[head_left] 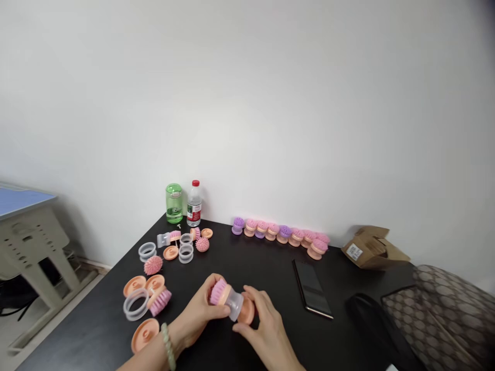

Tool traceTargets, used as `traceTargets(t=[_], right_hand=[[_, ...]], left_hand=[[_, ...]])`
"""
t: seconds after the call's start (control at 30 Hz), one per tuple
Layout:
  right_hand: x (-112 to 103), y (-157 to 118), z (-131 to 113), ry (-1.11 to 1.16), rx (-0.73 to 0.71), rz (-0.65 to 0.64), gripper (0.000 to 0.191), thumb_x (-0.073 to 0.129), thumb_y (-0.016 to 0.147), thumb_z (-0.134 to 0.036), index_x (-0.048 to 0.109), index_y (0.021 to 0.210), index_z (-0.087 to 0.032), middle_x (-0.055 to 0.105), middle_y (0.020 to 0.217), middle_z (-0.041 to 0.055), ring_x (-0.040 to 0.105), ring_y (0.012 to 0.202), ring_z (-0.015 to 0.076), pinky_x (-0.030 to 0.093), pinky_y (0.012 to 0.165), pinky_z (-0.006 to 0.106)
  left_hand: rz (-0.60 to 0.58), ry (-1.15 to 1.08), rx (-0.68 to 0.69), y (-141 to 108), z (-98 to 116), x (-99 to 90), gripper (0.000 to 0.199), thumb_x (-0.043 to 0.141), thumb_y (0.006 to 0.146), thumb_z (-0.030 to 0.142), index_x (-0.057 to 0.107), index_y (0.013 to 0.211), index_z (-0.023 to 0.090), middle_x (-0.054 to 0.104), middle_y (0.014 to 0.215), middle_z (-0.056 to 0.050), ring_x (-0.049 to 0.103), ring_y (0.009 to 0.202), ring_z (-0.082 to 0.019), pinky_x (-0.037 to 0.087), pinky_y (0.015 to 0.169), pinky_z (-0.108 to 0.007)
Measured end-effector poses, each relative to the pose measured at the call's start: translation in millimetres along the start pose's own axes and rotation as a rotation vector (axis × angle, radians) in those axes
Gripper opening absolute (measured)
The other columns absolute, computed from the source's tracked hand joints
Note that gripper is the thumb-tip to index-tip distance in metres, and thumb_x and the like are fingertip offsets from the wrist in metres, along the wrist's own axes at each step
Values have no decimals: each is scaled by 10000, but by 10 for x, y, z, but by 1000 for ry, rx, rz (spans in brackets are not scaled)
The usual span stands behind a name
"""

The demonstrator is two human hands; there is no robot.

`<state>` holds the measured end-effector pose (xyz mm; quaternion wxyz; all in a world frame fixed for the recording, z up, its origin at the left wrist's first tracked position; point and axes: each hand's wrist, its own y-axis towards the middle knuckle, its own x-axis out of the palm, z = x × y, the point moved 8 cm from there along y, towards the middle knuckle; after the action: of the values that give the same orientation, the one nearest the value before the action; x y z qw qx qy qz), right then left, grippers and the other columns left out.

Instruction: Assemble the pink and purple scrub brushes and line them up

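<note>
Between my hands, above the front of the black table, is a small round scrub brush (220, 293) with pink bristles, a peach collar and a clear sleeve. My left hand (201, 312), with a bead bracelet at the wrist, is closed around its bristle end. At the open end of the clear sleeve, my right hand (263, 322) grips a peach round cap (246, 310) by its edge. The cap is tilted and close against the sleeve; I cannot tell if they are joined. To the left lie loose peach caps (145, 335), clear rings (136, 304) and pink brush heads (160, 301).
Several finished-looking pink and purple brushes (271, 231) stand in a row along the wall. A green bottle (174, 203) and a water bottle (194, 205) are at the back left. On the right are a phone (312, 288), a cardboard box (373, 249) and a patterned bag (444, 314).
</note>
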<state>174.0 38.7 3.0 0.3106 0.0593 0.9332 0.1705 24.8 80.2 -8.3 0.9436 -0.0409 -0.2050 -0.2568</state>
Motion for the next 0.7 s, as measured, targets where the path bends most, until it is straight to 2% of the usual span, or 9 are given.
traceTargets(t=[0.13,0.27,0.37,0.47,0.53,0.7], right_hand=[[26,-8,-167,-9,-76,8,786,898,503,-31,597,1206,-216,664,993,30,686,905,239,598,811,342],[-20,-22,-310,-36,-270,109,842,986,413,-105,584,1143,-223,678,992,35,665,883,248,610,755,335],[-83,-48,-399,-35,-413,192,738,968,549,-305,568,1164,-217,690,1002,60,650,873,249,608,738,338],[-134,-68,-495,-59,-510,260,534,770,790,-515,588,1163,-179,690,972,95,638,844,246,601,725,351],[-147,-87,-569,-94,-570,296,502,630,885,-566,603,1166,-150,685,949,116,627,817,242,594,705,356],[-156,-164,-690,-152,-694,370,597,381,984,-589,575,1265,-99,681,964,162,618,812,244,584,682,369]], left_hand=[[-28,49,-35,-28,-55,27,532,884,639,367,530,997,195,559,871,5,493,810,-149,387,729,-256],[12,19,-68,-38,-138,-17,549,878,657,371,532,1047,201,567,878,-3,514,813,-156,407,732,-264],[58,-45,-108,-43,-212,-29,594,894,644,361,538,1092,203,592,910,-22,553,841,-173,436,749,-279],[88,-160,-169,-48,-288,-5,607,902,640,344,550,1114,201,620,935,-45,604,853,-198,474,767,-311],[90,-240,-212,-51,-333,28,583,909,636,321,574,1097,197,637,928,-52,635,838,-208,495,772,-327],[60,-381,-301,-67,-408,106,490,896,654,322,650,1035,137,689,906,-99,693,848,-262,525,821,-372]])
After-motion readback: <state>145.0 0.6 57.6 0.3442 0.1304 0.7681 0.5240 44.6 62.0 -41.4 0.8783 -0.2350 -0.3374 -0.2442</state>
